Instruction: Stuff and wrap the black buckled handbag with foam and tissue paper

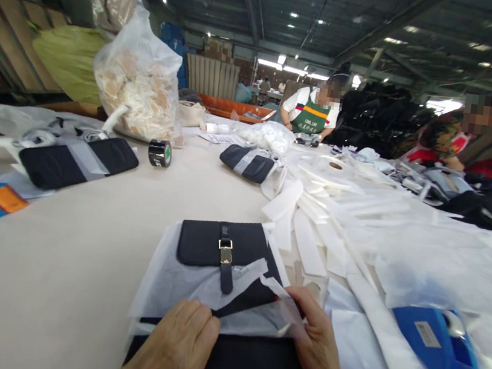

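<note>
A black bag (214, 244) with a flap, a strap and a gold buckle (226, 252) lies in front of me on the beige table (80, 259). White tissue paper (195, 287) is folded over its lower part. My left hand (177, 346) rests curled on the bag's near side, pressing the paper down. My right hand (315, 341) pinches the paper's right edge (284, 303) between thumb and fingers.
Two more black bags (78, 161) (249, 162) banded in paper lie farther off, with a black tape roll (159, 153) between them. White paper sheets (380, 240) cover the right side. A clear sack of padding (138, 84) stands behind. Two people work at the far side.
</note>
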`<state>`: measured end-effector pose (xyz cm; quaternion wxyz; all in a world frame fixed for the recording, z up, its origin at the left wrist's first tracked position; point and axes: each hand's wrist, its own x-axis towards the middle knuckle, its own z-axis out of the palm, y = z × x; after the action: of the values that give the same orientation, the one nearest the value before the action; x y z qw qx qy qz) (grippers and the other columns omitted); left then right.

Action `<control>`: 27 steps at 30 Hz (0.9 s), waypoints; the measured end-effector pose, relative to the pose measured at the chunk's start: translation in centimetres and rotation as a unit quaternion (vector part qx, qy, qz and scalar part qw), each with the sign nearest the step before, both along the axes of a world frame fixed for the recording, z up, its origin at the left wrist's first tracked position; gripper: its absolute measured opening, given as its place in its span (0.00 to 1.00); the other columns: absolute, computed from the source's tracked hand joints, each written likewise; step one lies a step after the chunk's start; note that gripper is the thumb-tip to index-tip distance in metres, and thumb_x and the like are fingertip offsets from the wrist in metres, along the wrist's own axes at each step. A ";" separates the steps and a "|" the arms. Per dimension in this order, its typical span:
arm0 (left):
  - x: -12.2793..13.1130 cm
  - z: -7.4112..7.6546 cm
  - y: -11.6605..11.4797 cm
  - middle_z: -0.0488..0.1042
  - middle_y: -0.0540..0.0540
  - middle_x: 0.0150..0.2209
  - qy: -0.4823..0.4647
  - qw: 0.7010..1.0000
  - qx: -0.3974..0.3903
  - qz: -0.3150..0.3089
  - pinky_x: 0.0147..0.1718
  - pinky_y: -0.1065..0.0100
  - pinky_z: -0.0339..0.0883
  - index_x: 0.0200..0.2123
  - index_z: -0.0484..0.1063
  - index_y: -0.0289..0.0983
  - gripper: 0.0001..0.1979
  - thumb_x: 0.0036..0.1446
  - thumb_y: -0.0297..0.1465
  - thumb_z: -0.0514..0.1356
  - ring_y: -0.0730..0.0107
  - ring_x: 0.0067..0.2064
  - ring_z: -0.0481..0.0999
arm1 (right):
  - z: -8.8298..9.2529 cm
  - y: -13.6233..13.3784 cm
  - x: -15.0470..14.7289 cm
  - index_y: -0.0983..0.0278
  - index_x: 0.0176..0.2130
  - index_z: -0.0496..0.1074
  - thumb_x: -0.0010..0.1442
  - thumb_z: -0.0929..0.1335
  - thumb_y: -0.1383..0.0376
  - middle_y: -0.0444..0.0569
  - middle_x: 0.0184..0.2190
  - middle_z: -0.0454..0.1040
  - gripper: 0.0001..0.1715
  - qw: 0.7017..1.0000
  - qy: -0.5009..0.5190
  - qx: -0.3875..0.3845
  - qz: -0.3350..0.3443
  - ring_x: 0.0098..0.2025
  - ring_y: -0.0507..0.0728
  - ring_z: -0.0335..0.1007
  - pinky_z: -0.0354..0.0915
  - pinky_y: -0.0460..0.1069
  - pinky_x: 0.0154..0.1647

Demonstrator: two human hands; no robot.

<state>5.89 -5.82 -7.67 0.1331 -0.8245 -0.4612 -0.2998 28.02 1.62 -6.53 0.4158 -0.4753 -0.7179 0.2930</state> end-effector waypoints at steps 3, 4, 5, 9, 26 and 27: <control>1.1 -0.3 0.6 0.62 0.46 0.26 0.018 1.000 0.017 -0.002 0.29 0.65 0.58 0.27 0.61 0.36 0.15 0.59 0.21 0.39 0.66 0.28 0.61 | -0.5 -0.3 0.1 0.61 0.32 0.73 0.55 0.67 0.58 0.42 0.23 0.69 0.09 0.998 0.034 -0.010 -0.043 0.24 0.52 0.64 0.62 0.44 0.24; 1.4 -0.3 0.7 0.62 0.46 0.25 0.023 0.999 0.022 -0.007 0.29 0.65 0.58 0.27 0.61 0.37 0.15 0.59 0.21 0.39 0.66 0.28 0.61 | -0.6 -0.4 0.1 0.61 0.33 0.72 0.55 0.67 0.58 0.41 0.22 0.69 0.10 0.998 0.046 -0.012 -0.052 0.23 0.52 0.64 0.62 0.44 0.24; 1.7 -0.3 0.8 0.62 0.46 0.25 0.026 0.999 0.025 -0.015 0.28 0.65 0.59 0.27 0.61 0.36 0.15 0.59 0.21 0.40 0.66 0.28 0.61 | -0.7 -0.6 0.1 0.62 0.33 0.72 0.55 0.67 0.57 0.42 0.22 0.69 0.10 0.997 0.057 -0.011 -0.057 0.24 0.52 0.65 0.62 0.44 0.24; 1.8 0.5 1.0 0.67 0.45 0.30 0.006 1.000 0.011 -0.023 0.29 0.65 0.61 0.33 0.65 0.35 0.13 0.59 0.21 0.42 0.66 0.31 0.65 | -0.9 -1.0 0.1 0.62 0.32 0.72 0.56 0.67 0.59 0.43 0.26 0.72 0.09 0.993 0.088 0.027 -0.079 0.27 0.52 0.67 0.64 0.43 0.27; 2.3 2.7 1.0 0.74 0.42 0.36 -0.044 0.994 -0.100 -0.010 0.34 0.70 0.72 0.45 0.61 0.33 0.13 0.63 0.35 0.46 0.66 0.37 0.76 | -1.7 -1.9 0.4 0.61 0.33 0.72 0.58 0.67 0.62 0.44 0.30 0.71 0.05 0.978 0.111 0.086 -0.154 0.32 0.52 0.67 0.64 0.44 0.31; 2.3 2.7 0.9 0.74 0.40 0.39 -0.031 0.996 -0.082 -0.004 0.37 0.69 0.72 0.48 0.60 0.32 0.16 0.63 0.37 0.46 0.65 0.40 0.76 | -1.6 -1.9 0.5 0.62 0.33 0.72 0.58 0.67 0.62 0.45 0.30 0.71 0.06 0.979 0.109 0.083 -0.153 0.32 0.53 0.67 0.64 0.44 0.31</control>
<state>8.15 -4.90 -4.93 0.0491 -0.8245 -0.4851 -0.2872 28.48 -0.26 -8.18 0.5693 -0.5084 -0.6090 0.2158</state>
